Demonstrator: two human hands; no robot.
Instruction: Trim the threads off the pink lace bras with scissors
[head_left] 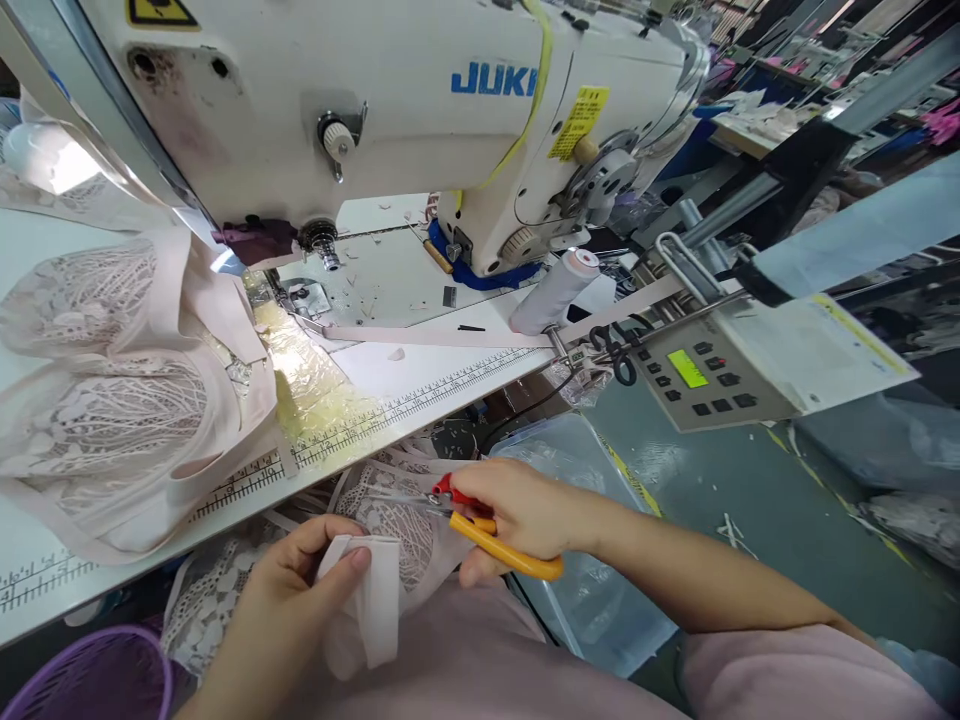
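My left hand (300, 590) pinches the pale pink band (381, 600) of a lace bra between thumb and fingers, just above my lap. In my right hand (517, 515) are scissors (502, 548) with orange and red handles, their blades pointing left above the lace. Under the blades spreads a lace bra cup (409, 540), partly covered by my hands. Another pale pink lace bra (142, 400) lies on the sewing table at the left, beside the needle area of a white sewing machine (390, 110).
A ruler-marked table edge (442, 390) runs diagonally before me. On the right are a thread cone (559, 285), black-handled scissors (622, 350) and a control box (697, 375). Below stand a clear plastic bin (600, 600) and a purple basket (97, 680). Elastic tape (442, 338) stretches toward the machine.
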